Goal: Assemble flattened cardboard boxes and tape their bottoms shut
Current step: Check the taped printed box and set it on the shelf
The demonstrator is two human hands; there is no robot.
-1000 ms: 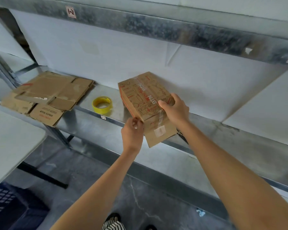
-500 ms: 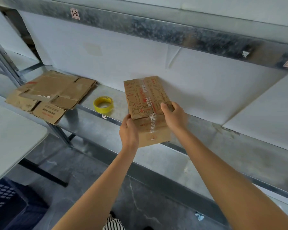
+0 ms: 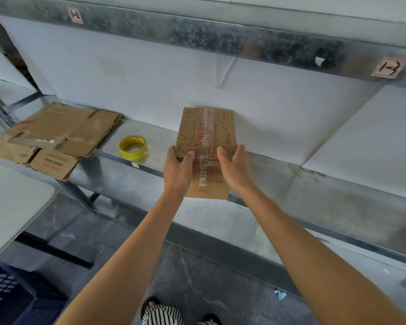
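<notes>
An assembled brown cardboard box (image 3: 206, 134) with red print stands on the metal shelf (image 3: 291, 198), a strip of clear tape running down the seam of its upper face. My left hand (image 3: 177, 170) grips its near left edge, thumb on the top face. My right hand (image 3: 234, 168) grips the near right edge in the same way. A roll of yellow tape (image 3: 133, 147) lies on the shelf to the left of the box. Further left lies a stack of flattened cardboard boxes (image 3: 54, 139).
A white wall panel (image 3: 150, 73) backs the shelf, close behind the box. An upper shelf beam (image 3: 220, 36) carries labels. A white table (image 3: 12, 205) stands at lower left, with a dark blue crate (image 3: 7, 294) beneath it on the grey floor.
The box has turned from tilted and skewed to square with the shelf, taped face up. My left hand moved from its lower corner to the near left edge.
</notes>
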